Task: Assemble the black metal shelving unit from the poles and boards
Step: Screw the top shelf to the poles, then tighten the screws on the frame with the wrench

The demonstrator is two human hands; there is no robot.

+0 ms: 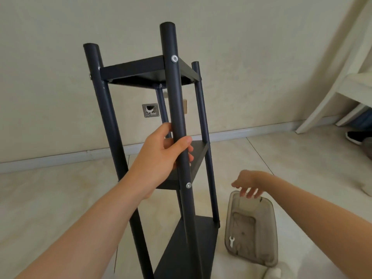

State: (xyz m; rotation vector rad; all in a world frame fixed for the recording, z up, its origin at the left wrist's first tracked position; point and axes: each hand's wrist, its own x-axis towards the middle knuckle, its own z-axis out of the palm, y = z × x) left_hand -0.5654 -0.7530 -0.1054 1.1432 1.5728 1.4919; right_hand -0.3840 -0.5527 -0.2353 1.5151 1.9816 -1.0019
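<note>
Our left hand (167, 152) wraps round the near pole (174, 91) of the upright black metal shelving unit (132, 69), steadying it on the pale tiled floor (60, 190). Our right hand (248, 183) droops its fingers at the rim of the translucent grey plastic bin (269, 234), probably after the small white wrench (231, 241) inside. Whether it pinches the rim, we cannot tell.

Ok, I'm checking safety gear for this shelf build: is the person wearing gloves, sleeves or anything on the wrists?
No. The left hand and the right hand are bare, with no gloves or rings visible. The left forearm and right forearm are bare too: no sleeves, watch or bands in view.
</note>
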